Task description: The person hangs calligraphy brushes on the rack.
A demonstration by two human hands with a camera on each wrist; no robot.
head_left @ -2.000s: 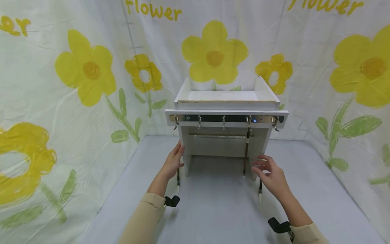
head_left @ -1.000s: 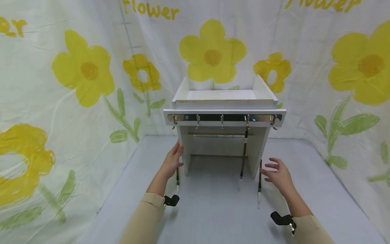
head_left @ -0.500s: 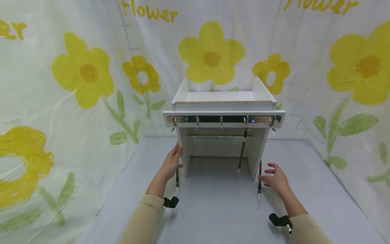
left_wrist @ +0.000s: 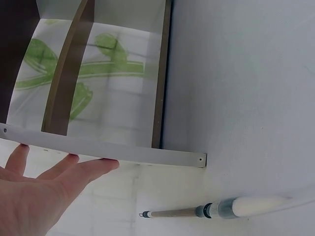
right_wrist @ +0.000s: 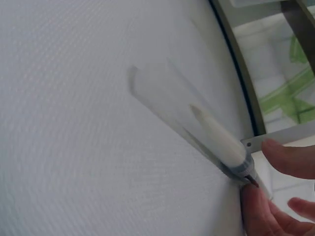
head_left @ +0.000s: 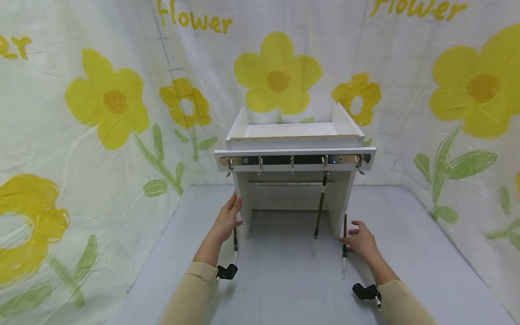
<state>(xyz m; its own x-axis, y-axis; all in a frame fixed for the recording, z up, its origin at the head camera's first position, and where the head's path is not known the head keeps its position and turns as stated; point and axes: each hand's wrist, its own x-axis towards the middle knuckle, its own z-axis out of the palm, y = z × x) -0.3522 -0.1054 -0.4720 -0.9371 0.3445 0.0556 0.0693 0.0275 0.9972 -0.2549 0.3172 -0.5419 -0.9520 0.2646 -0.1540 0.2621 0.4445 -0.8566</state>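
Observation:
A white wooden shelf [head_left: 295, 143] stands on the table with a metal hook strip across its front. My left hand [head_left: 225, 221] rests against the shelf's left side panel; in the left wrist view its fingertips touch the panel's outer side. By the right panel, my right hand [head_left: 361, 241] is at a writing brush [right_wrist: 221, 140] lying on the table, its clear cap around the white tip. One finger touches the brush's handle end, while the thumb is apart from it. Another brush [head_left: 320, 207] hangs from a hook, slightly slanted.
A third brush [left_wrist: 226, 208] lies on the table outside the left panel, its white tip toward the front. Several hooks [head_left: 292, 165] line the strip. White sheeting [head_left: 195, 149] with yellow flowers encloses the back and sides of the grey table [head_left: 284, 280].
My right hand has moved from the right panel's edge out to the right and then down to the lying brush. The hanging brush swings a little. My left hand stays at the left panel.

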